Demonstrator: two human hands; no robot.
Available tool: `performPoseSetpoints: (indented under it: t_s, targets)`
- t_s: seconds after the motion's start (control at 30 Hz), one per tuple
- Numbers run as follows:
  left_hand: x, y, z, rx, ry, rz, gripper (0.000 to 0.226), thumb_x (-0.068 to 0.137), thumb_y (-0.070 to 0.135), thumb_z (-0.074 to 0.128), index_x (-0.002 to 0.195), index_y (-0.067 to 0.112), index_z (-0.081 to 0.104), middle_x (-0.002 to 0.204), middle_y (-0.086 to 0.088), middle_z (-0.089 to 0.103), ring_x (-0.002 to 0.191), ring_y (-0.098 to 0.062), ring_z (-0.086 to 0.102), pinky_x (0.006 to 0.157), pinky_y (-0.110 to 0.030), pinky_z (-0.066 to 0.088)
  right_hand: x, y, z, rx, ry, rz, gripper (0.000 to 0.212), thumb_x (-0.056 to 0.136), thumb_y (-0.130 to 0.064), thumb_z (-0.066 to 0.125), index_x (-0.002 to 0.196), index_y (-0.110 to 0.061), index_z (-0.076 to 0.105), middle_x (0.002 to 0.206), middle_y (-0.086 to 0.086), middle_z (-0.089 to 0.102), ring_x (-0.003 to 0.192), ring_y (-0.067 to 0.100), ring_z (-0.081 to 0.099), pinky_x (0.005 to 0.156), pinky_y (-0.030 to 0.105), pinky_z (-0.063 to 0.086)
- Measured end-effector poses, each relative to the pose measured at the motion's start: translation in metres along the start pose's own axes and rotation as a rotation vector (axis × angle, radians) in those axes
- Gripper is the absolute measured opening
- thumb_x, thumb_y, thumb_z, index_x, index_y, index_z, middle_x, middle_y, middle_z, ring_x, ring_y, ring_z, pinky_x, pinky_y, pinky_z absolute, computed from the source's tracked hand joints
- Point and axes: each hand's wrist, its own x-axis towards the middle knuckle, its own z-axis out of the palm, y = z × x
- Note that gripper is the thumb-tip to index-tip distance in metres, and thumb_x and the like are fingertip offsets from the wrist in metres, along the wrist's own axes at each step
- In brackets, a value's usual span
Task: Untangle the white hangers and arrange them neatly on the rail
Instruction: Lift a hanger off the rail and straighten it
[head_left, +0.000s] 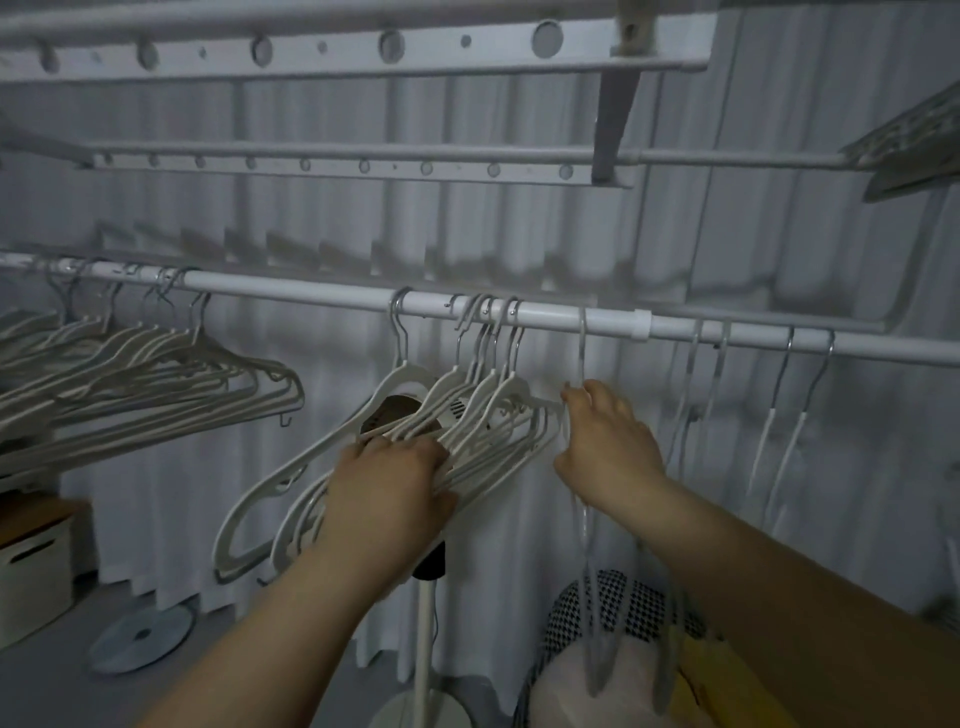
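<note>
Your two forearms reach in from the near edge toward the rail, which runs across the scene from left to right. Your left hand lies on a tangled bunch of white hangers. Its fingers curl over their lower arms and the thumb comes under, so it grips them. The hooks of this bunch sit close together on the middle of the rail. Just to the right, your right hand holds a single hanger near its neck, with the fingertips closed on it. Its hook is on the rail, and its body hangs blurred below your wrist. Another group of hangers hangs at the left, and a few thin hangers at the right. Below stand a white pole and a checked object.
</note>
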Motion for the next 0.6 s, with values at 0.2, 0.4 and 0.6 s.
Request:
performPoseSetpoints:
  t_s: [0.2, 0.4, 0.6]
  targets:
    - [0.0, -0.006, 0.012, 0.017, 0.011, 0.013, 0.018, 0.08, 0.029, 0.054, 0.092, 0.026, 0.067, 0.089, 0.002, 0.071, 0.101, -0.021, 0.059, 0.104, -0.037, 0.022, -0.004, 0.006, 0.007, 0.067, 0.014, 0.074, 0.053, 0.094, -0.008, 0.039, 0.143, -0.015, 0.02, 0.139, 0.011, 0.032, 0.104, 0.03, 0.055, 0.08, 0.035, 0.048]
    - [0.003, -0.014, 0.005, 0.112, 0.176, 0.129, 0.008, 0.048, 0.022, 0.075, 0.047, 0.022, 0.067, 0.037, 0.004, 0.057, 0.053, -0.019, 0.064, 0.088, -0.04, 0.022, -0.012, 0.02, 0.005, 0.087, 0.074, 0.15, 0.053, 0.094, -0.005, 0.038, 0.144, -0.011, 0.02, 0.136, 0.015, 0.036, 0.105, 0.031, 0.055, 0.079, 0.031, 0.045]
    - [0.01, -0.02, -0.003, 0.126, 0.147, 0.126, 0.007, 0.051, 0.027, 0.072, 0.049, 0.021, 0.069, 0.056, 0.003, 0.065, 0.056, -0.024, 0.061, 0.061, -0.033, 0.043, -0.02, 0.029, 0.0, 0.094, 0.093, 0.192, 0.052, 0.093, -0.001, 0.037, 0.142, -0.011, 0.024, 0.14, 0.015, 0.033, 0.111, 0.031, 0.052, 0.09, 0.036, 0.047]
